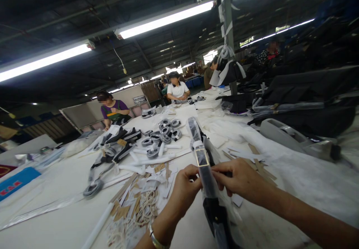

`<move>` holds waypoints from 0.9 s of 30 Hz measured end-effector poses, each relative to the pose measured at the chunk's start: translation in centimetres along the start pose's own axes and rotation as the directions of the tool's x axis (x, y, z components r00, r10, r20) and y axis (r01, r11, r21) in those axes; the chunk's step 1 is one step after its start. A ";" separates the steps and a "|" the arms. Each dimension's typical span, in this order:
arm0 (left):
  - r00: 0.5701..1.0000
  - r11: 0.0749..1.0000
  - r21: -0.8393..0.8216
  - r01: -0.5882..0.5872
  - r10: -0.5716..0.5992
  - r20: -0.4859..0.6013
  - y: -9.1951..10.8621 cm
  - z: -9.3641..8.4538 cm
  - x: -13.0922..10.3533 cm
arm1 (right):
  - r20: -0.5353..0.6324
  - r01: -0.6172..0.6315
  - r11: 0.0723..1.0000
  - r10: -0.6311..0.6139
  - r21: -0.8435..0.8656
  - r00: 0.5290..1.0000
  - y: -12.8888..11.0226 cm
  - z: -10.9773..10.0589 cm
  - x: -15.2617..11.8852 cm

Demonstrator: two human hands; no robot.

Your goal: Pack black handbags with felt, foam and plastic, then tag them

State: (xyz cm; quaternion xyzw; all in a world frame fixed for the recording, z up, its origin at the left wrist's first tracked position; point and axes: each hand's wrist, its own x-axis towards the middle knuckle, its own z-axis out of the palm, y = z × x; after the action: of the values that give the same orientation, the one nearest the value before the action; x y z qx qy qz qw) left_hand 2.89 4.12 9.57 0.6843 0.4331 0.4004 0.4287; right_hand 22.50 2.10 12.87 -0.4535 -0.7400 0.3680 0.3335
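Note:
A long black strap in clear plastic wrap, with a square metal buckle and a white band near its top, stands between my hands above the white table. My left hand pinches its left side just below the buckle. My right hand grips its right side at the same height. The strap's lower end, with a small metal fitting, runs down toward me.
Rolled straps, black and white strap pieces, cardboard strips and tags lie left of my hands. Dark bags pile up on the right. Two people sit at the far end, others stand at right. A blue box sits far left.

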 end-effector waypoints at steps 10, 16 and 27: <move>0.972 0.918 -0.329 0.224 -0.185 0.146 1.5 -1.9 -2.8 | 0.109 -0.041 0.999 0.037 0.032 0.993 0.4 -1.1 -1.6; 0.968 0.685 -0.684 0.251 -0.153 0.201 1.0 -3.4 -5.2 | 0.133 -0.080 0.997 0.076 0.020 0.988 2.1 -1.9 -4.0; 0.992 0.690 -0.713 0.126 -0.111 0.068 1.1 -0.7 -6.4 | -0.244 -0.025 0.965 0.091 0.262 0.965 2.4 0.5 -7.1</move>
State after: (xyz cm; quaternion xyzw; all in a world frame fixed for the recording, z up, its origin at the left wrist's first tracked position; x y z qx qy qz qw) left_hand 0.53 -2.01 9.66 0.4384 0.2824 0.5021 0.6899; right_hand 25.71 -3.74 9.45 -0.4716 -0.6236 0.4091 0.4705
